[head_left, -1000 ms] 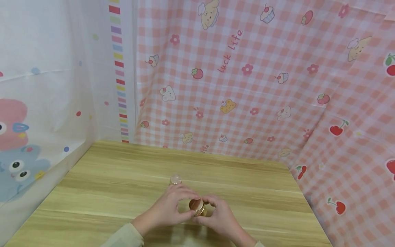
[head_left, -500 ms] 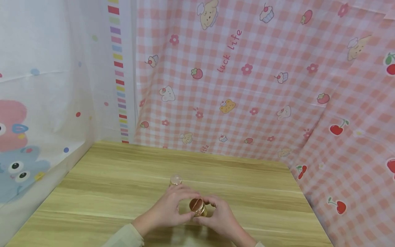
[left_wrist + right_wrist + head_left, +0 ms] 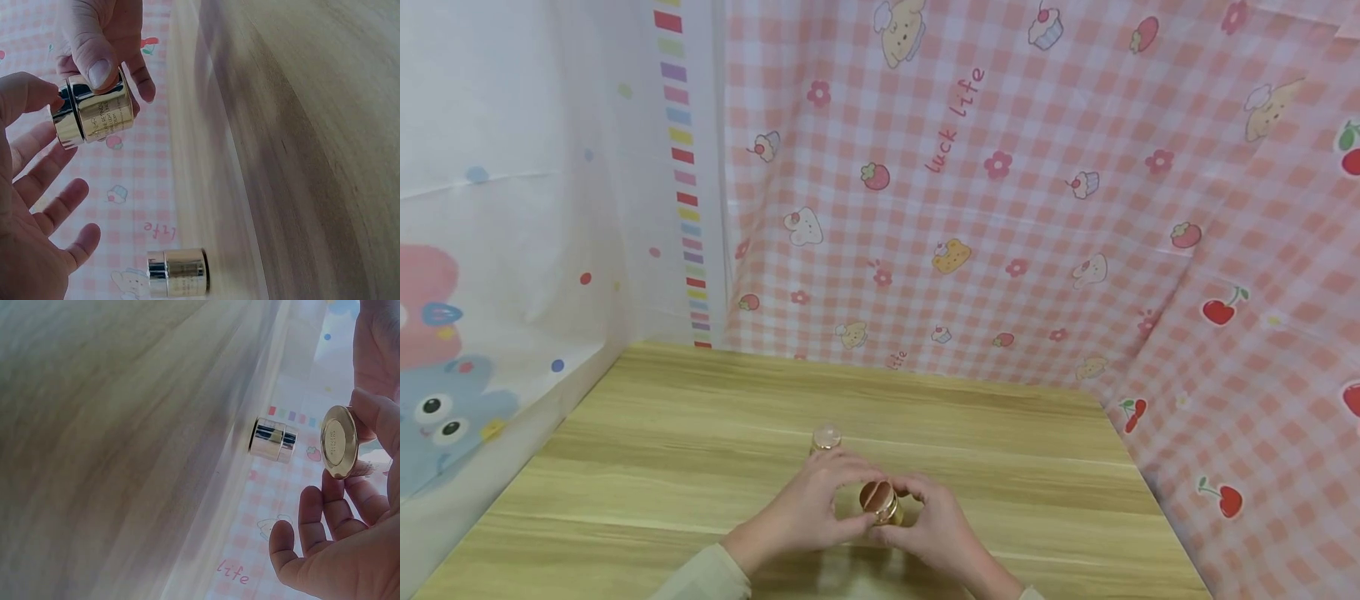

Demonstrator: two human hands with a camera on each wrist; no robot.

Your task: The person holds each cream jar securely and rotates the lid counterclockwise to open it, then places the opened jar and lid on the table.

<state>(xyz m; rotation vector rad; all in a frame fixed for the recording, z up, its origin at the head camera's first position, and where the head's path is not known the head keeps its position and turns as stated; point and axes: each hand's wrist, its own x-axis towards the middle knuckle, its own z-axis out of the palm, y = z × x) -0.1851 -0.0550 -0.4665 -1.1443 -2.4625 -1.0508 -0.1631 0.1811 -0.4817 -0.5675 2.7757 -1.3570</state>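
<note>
Both hands hold one shiny gold cosmetic cream jar (image 3: 878,502) above the wooden table. My left hand (image 3: 808,504) pinches its mirror-like lid between thumb and fingers. On the other side my right hand (image 3: 938,523) grips the jar's body. In the left wrist view, a dark narrow ring shows between lid and printed body (image 3: 106,122). The right wrist view shows the jar's round gold base (image 3: 339,444). A second gold jar (image 3: 827,437) stands upright beyond my left hand, which partly hides it in the head view; the left wrist view shows its lid on (image 3: 181,273).
The wood-grain table (image 3: 685,450) extends around the hands. Behind it hangs a pink checked cloth (image 3: 955,200), with another checked cloth (image 3: 1262,400) along the right. A white cartoon-print cloth (image 3: 542,242) borders the left side.
The head view shifts slightly. Both hands keep nearly the same hold and place on the jar, and the reflection on its lid top looks a little different. The second jar stays put.
</note>
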